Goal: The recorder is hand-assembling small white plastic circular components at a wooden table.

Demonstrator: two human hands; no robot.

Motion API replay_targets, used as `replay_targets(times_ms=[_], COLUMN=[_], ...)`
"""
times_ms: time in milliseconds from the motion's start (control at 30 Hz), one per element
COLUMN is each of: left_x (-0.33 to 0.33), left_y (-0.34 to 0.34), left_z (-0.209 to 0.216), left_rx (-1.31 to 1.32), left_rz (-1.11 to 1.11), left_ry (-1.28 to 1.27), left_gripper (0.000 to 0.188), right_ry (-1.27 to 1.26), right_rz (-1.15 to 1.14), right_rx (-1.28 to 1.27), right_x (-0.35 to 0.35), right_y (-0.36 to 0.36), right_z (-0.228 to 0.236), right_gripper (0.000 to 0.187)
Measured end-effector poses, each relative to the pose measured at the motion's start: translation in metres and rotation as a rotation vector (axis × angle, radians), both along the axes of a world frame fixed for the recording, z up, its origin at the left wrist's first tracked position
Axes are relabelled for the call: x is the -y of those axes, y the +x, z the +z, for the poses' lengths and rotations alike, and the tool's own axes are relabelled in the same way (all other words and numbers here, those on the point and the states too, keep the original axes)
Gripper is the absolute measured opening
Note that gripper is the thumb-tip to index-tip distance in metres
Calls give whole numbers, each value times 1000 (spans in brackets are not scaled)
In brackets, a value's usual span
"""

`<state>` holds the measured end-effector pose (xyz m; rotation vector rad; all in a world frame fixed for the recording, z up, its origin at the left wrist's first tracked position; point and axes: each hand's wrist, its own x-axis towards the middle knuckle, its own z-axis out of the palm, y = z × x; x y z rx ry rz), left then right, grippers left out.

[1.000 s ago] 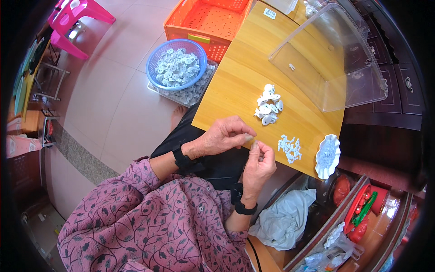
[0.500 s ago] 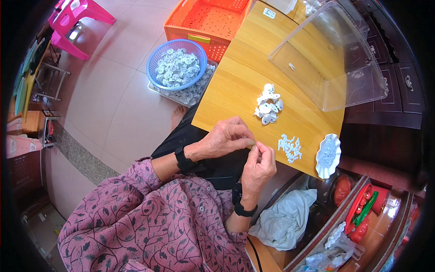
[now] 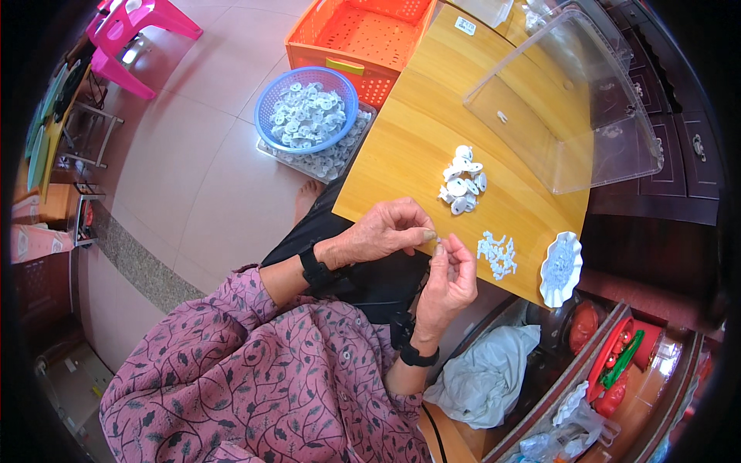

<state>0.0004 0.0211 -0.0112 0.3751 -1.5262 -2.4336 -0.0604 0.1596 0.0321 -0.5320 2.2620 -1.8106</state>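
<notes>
My left hand (image 3: pixel 392 228) and my right hand (image 3: pixel 448 282) meet over my lap at the table's near edge. Both are closed in a pinch, thumb against fingers, fingertips almost touching. A tiny pale bit shows between them, too small to name. On the wooden table (image 3: pixel 401 147), just right of my fingers, lies a loose pile of small white plastic pieces (image 3: pixel 498 255). Farther back sits a heap of round white plastic parts (image 3: pixel 461 185). A white scalloped dish (image 3: pixel 549 290) at the right corner holds small clear bits.
A blue colander (image 3: pixel 261 116) full of white parts rests on a clear bin (image 3: pixel 340 163) left of the table. Behind it stands an orange crate (image 3: pixel 309 55). A clear plastic box (image 3: pixel 556 100) covers the table's back right. An open drawer (image 3: pixel 552 370) lies below, right.
My right hand has tilted back slightly and its fingers have straightened a little, so the fingertips of both hands are farther apart. The whole view has shifted slightly.
</notes>
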Motion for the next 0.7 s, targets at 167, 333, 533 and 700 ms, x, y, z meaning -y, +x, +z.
replay_targets(times_ms=[167, 333, 533, 700], left_x=[1, 6, 15, 16], left_y=[0, 3, 11, 12], left_z=[2, -2, -4, -8], left_rx=[6, -18, -118, -158], left_rz=[-10, -64, -82, -108], left_ry=[-16, 91, 493, 545], left_gripper=[14, 17, 23, 27], right_ry=[-40, -109, -116, -33], right_rz=[-4, -37, -59, -28], right_rx=[-6, 22, 20, 9], right_x=[7, 9, 12, 17], right_y=[2, 4, 5, 11], right_z=[3, 3, 3, 9], right_gripper=[18, 18, 23, 27])
